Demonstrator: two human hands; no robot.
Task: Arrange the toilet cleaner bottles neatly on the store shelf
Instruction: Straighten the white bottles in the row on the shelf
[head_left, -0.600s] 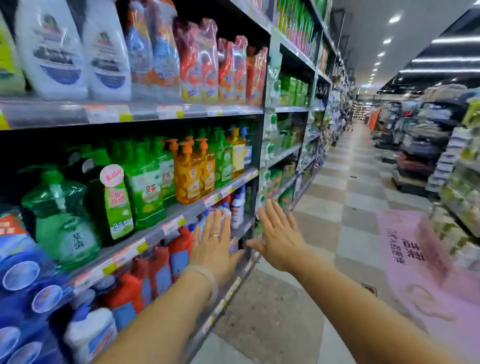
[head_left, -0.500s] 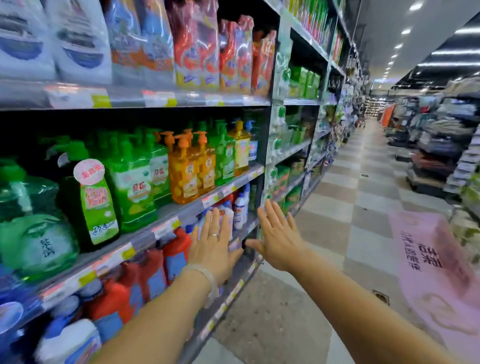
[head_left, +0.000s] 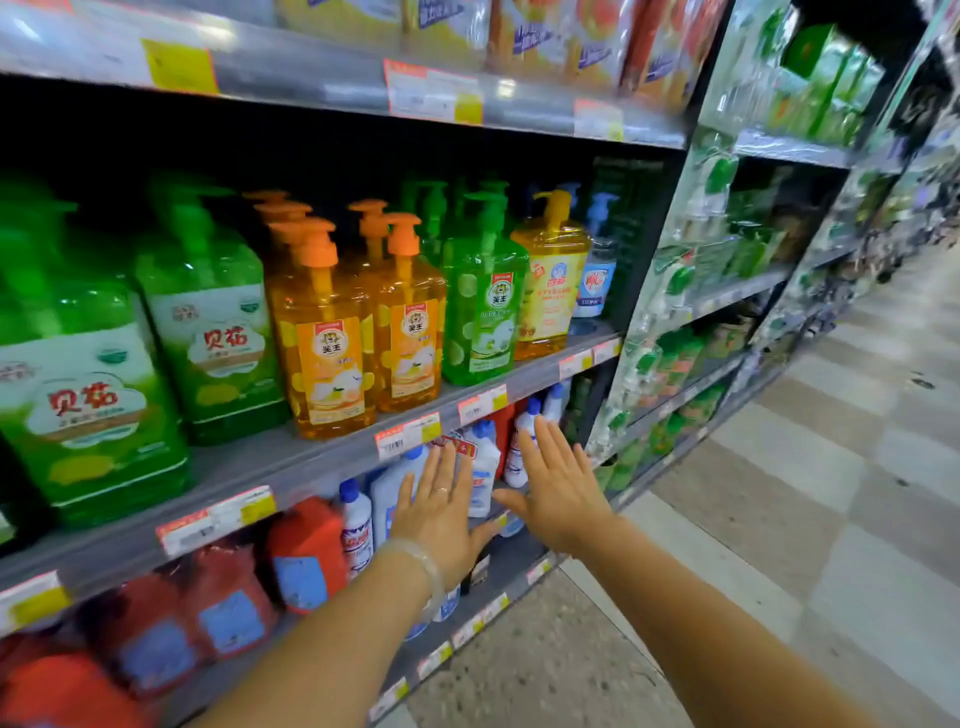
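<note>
Both hands reach flat toward the white bottles (head_left: 483, 462) on the shelf (head_left: 519, 566): left hand (head_left: 441, 514) and right hand (head_left: 558, 493) spread wide, gripping nothing.

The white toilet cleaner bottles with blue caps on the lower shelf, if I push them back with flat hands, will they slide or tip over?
The white bottles look tall and narrow, so a high push probably tips them. Their plastic looks smooth, so a low push likely slides them. Both open hands, left hand and right hand, should spread the push.
</note>
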